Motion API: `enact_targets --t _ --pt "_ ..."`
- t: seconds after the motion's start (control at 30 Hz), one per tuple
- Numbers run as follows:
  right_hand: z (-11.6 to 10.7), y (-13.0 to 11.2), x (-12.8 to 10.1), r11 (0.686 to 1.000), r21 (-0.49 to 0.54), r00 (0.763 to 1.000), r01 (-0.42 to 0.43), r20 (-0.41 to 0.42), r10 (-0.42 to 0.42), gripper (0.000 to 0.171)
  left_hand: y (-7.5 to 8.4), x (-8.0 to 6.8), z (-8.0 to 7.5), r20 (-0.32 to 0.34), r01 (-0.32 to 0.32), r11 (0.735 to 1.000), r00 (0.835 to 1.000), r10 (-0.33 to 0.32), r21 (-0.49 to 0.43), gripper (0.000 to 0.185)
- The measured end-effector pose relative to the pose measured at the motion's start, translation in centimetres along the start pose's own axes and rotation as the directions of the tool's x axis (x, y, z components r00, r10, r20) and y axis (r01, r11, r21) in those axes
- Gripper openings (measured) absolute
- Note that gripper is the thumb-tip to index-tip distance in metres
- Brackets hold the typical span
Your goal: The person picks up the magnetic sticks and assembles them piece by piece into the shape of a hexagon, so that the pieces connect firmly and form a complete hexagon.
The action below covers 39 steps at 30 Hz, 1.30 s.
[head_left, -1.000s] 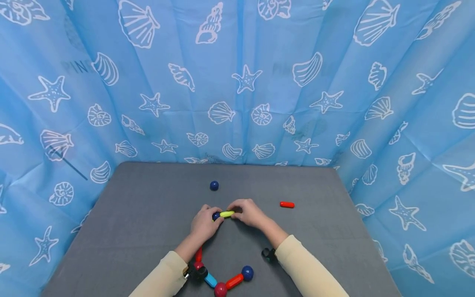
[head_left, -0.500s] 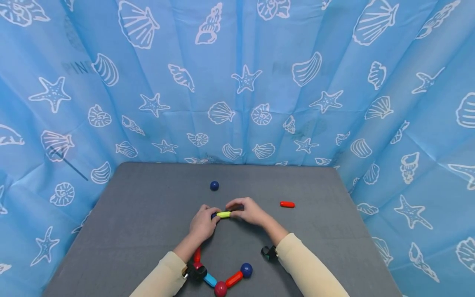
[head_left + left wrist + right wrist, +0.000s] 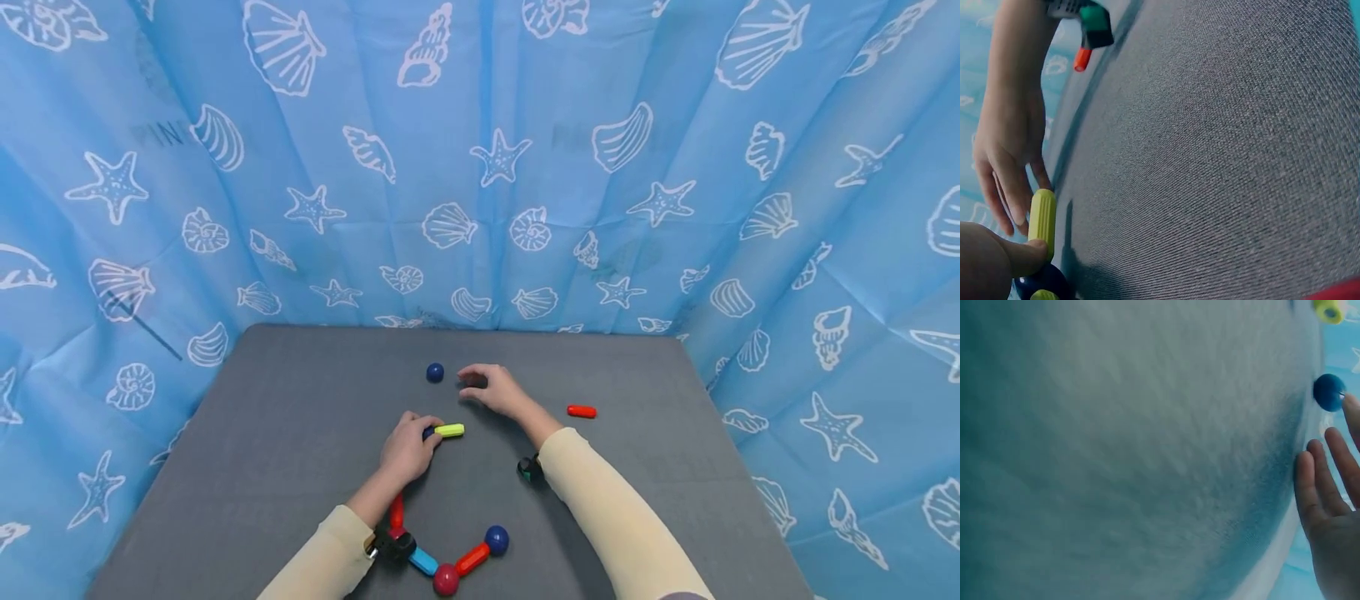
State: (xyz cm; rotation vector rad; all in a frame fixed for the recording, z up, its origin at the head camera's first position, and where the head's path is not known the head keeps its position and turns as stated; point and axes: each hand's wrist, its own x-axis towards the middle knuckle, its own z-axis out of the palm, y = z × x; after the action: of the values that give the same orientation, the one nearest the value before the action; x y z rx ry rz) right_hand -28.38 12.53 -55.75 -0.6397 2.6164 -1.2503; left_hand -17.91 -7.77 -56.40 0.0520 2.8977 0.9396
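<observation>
My left hand (image 3: 407, 448) pinches a dark blue ball (image 3: 1040, 281) joined to a yellow rod (image 3: 451, 431); the rod points right. A second yellow piece (image 3: 1044, 294) shows below that ball in the left wrist view, mostly hidden. My right hand (image 3: 491, 390) holds nothing, its fingers spread and loosely bent. Just left of its fingertips, another dark blue ball (image 3: 435, 372) rests on the table. In the right wrist view, a fingertip overlaps this ball (image 3: 1329, 392).
Nearer me lies a joined chain: red rod (image 3: 397, 512), light blue rod (image 3: 423, 561), crimson ball (image 3: 446, 580), another red rod (image 3: 472, 559) and a dark blue ball (image 3: 497, 540). A loose red rod (image 3: 582, 412) lies to the right. A blue shell-print curtain (image 3: 495, 233) surrounds the grey table (image 3: 637, 500).
My right hand has let go of the yellow rod and moved away from me, toward the far dark blue ball. My left hand keeps its hold, having shifted slightly left.
</observation>
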Motion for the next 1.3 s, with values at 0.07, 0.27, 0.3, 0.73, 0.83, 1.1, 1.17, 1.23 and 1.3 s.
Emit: enact_targets --t 0.07,0.27,0.3,0.73,0.83,1.1,1.17,1.23,1.3 --pt "0.1 -0.2 0.9 0.999 -0.042 1.000 0.016 0.003 -0.016 0.038 0.0 0.1 0.0 0.008 -0.002 1.000 1.000 0.002 -0.005 0.021" --pt "0.9 -1.2 3.3 0.993 -0.103 0.997 0.066 0.041 -0.062 0.053 0.0 0.2 -0.1 0.009 0.017 1.000 1.000 -0.017 -0.011 0.019" --pt "1.0 -1.4 3.6 0.991 -0.115 0.997 0.066 0.054 -0.060 0.056 0.0 0.2 -0.1 0.005 0.013 1.000 1.000 -0.013 -0.008 0.019" --pt "1.2 -2.3 3.8 0.972 -0.236 0.995 -0.013 0.090 0.035 0.029 -0.1 0.2 -0.1 0.020 0.002 1.000 1.000 -0.002 0.000 0.020" --pt "1.2 -2.1 3.1 0.973 -0.232 0.995 -0.020 0.085 0.041 0.034 -0.2 0.2 -0.1 0.024 0.000 1.000 1.000 0.000 0.001 0.019" --pt "1.2 -1.5 0.3 0.980 -0.199 0.997 -0.020 0.073 0.035 0.039 -0.1 0.0 -0.3 0.035 0.006 1.000 0.999 -0.006 0.002 0.020" --pt "0.9 -1.2 -0.7 0.989 -0.146 0.998 -0.024 0.050 0.031 0.037 -0.1 0.0 -0.4 0.035 0.008 1.000 0.999 -0.008 -0.002 0.020" --pt "0.4 -0.9 -1.8 0.995 -0.096 0.999 -0.032 0.027 0.035 0.035 0.0 0.1 -0.3 0.035 0.006 1.000 0.999 -0.006 -0.004 0.021" --pt "0.0 -0.6 -2.9 0.997 -0.067 0.999 -0.049 0.012 0.050 0.034 0.0 0.2 -0.3 0.035 0.010 1.000 0.999 -0.009 -0.004 0.021"
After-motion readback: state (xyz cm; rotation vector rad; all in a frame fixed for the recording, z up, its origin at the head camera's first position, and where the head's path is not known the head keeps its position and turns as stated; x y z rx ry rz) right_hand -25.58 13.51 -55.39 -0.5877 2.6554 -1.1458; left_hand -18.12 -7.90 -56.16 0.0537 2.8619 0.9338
